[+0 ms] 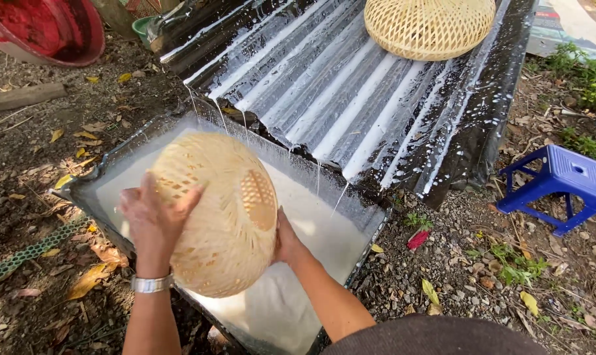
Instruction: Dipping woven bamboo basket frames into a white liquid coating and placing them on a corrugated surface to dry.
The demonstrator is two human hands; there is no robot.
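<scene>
Both hands gripped a woven bamboo basket (pixel 220 213), the left hand (pixel 152 220) spread on its side and the right hand (pixel 283 240) behind it, above a trough (pixel 81 190) full of white liquid; a second basket (pixel 429 26) lay upturned on the wet corrugated sheet (pixel 350 98)

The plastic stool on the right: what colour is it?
Blue. The stool stands on the gravel right of the trough, seen clearly in the head view.
</scene>
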